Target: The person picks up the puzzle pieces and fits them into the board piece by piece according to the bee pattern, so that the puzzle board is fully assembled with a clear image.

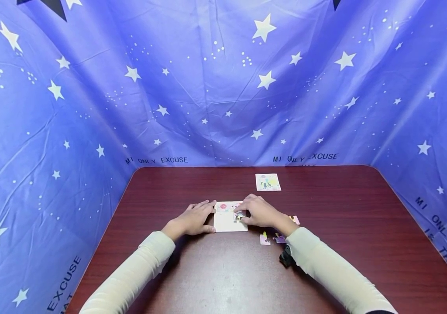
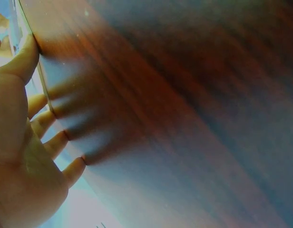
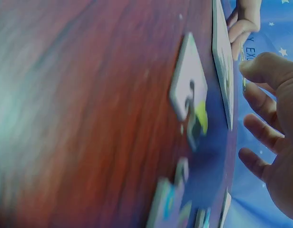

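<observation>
Seat the puzzle piece (image 1: 239, 215) into the puzzle board (image 1: 228, 218) with the board held fixed. Board position: flat on the dark red worktop (image 1: 325, 261), at centre, between both hands.

Left hand (image 1: 192, 220): fingers straight and lightly spread, tips pressed against the board's left edge, thumb at the near left corner. Keep this pressure light and level to stop the board sliding; avoid lifting the edge.

Right hand (image 1: 260, 211): fingers bent over the board's right portion, tips on the small piece there. Pinched or merely pressed flat: cannot tell from the head view; the right wrist view shows only loosely bent fingers (image 3: 260, 130) beside the board edge. Align tabs before pressing, then press straight down with the fingertips; forcing a misaligned piece would likely bend it.

Containers: none in view apart from the board itself, acting as a tray. Contents: printed area along the top and the piece under the right fingertips; lower area appears blank.

Loose pieces (image 1: 265, 239) lying just beside the right wrist, near the board. Reference card (image 1: 268, 182) lying well apart, toward the far edge. Small black object (image 1: 286, 257) under the right sleeve.
</observation>
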### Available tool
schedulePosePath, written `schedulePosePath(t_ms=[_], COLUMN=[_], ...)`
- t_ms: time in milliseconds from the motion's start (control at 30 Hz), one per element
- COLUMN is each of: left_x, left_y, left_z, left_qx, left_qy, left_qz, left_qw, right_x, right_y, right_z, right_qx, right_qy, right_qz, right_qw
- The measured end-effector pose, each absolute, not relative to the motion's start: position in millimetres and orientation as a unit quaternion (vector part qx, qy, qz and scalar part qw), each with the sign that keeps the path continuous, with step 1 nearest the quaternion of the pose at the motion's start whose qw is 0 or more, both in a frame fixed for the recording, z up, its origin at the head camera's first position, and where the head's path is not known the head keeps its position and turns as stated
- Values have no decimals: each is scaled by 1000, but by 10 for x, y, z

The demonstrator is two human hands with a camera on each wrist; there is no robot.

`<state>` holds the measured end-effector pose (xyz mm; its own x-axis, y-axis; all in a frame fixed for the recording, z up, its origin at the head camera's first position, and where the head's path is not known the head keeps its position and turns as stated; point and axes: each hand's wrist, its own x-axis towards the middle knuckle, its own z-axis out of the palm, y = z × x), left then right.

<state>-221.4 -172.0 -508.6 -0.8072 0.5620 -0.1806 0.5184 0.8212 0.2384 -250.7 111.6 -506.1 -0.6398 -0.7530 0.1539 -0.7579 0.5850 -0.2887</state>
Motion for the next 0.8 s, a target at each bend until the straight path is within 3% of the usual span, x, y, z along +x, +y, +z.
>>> schedulePosePath(t_ms=[800], left_x=[-2223], left_y=[-1728], left_z=[-5109], left_qx=[293], left_qy=[945], left_qz=[87], left_qw=[115], right_x=[-2598], right_y=[586], right_z=[-5139], right_qx=[422], right_qy=[-896], right_qz=[135], right_qw=[-3])
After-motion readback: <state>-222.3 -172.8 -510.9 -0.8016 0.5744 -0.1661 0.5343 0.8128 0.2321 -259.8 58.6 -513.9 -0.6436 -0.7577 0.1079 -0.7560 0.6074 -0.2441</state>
